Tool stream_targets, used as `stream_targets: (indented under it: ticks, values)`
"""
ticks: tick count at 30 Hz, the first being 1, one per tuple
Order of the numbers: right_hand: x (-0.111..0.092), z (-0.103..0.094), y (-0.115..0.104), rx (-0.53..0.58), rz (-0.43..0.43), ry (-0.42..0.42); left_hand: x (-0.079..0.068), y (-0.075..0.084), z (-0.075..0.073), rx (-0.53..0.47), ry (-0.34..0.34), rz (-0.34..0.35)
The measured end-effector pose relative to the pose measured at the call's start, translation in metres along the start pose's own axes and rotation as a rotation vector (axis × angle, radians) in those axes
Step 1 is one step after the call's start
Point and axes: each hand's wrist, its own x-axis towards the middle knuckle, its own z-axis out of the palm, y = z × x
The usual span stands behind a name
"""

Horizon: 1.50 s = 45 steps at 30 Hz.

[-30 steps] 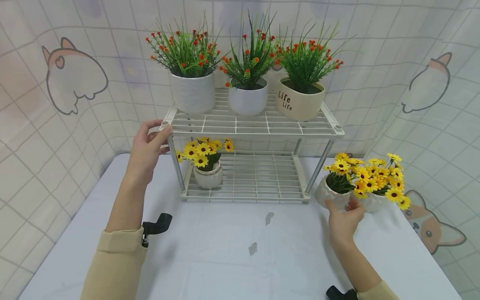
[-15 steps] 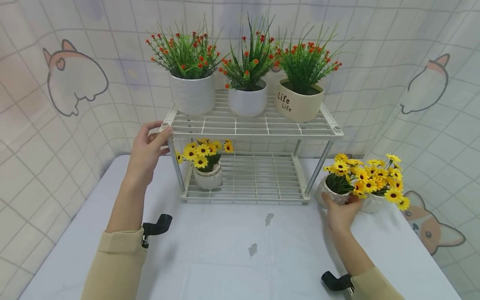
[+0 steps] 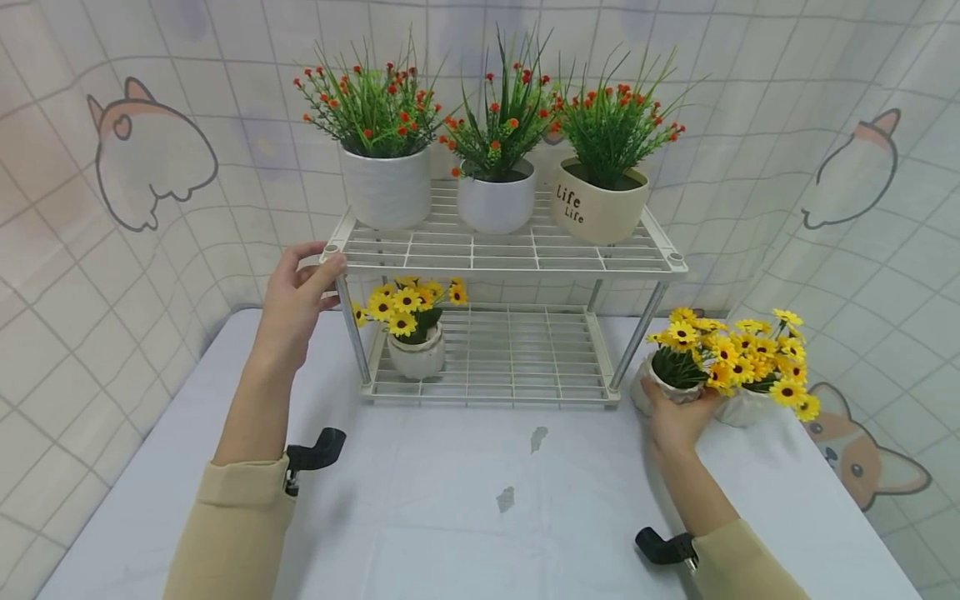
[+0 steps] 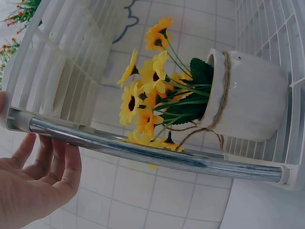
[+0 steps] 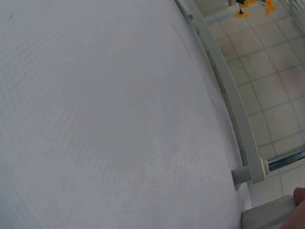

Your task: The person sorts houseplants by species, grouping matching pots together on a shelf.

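My left hand [image 3: 294,296] holds the front left corner of a white two-tier wire rack [image 3: 495,258], thumb over the upper shelf's corner. In the left wrist view, its fingers [image 4: 69,164] curl at the upper end of the metal post [image 4: 157,155]. At the right, my right hand [image 3: 678,425] grips a small white flowerpot [image 3: 681,395] with yellow daisies, thumb on its left side and fingers on its right. Only a bit of that pot's side and a fingertip show in the right wrist view. A second white flowerpot [image 3: 745,408] with yellow daisies stands beside it.
On the upper shelf stand a textured white pot [image 3: 387,187], a smooth white pot [image 3: 495,204] and a cream pot [image 3: 600,204], all with red-flowered plants. A small daisy pot [image 3: 417,354] sits at the lower shelf's left. A tiled-pattern curtain [image 3: 247,50] backs the white table [image 3: 435,500].
My right hand has shifted slightly left and forward and closed more fully around the left of the two daisy pots. My left hand stays on the rack corner.
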Motion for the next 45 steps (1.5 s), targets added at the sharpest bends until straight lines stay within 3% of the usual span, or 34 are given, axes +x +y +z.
stream_targets:
  ticks: [14,21,30,45]
  values:
    - [-0.002,0.000,-0.002,-0.046,-0.053,0.010,0.000,-0.001,0.001,-0.005,-0.002,0.001]
    - [-0.003,-0.004,-0.001,-0.121,-0.086,-0.009,0.000,-0.001,0.002,0.000,0.003,0.003]
    - [0.000,-0.007,0.005,-0.185,-0.111,0.024,-0.001,0.000,0.000,-0.006,0.009,-0.003]
    - [-0.008,-0.016,-0.001,-0.176,0.037,0.047,0.000,0.001,0.000,-0.009,0.002,0.000]
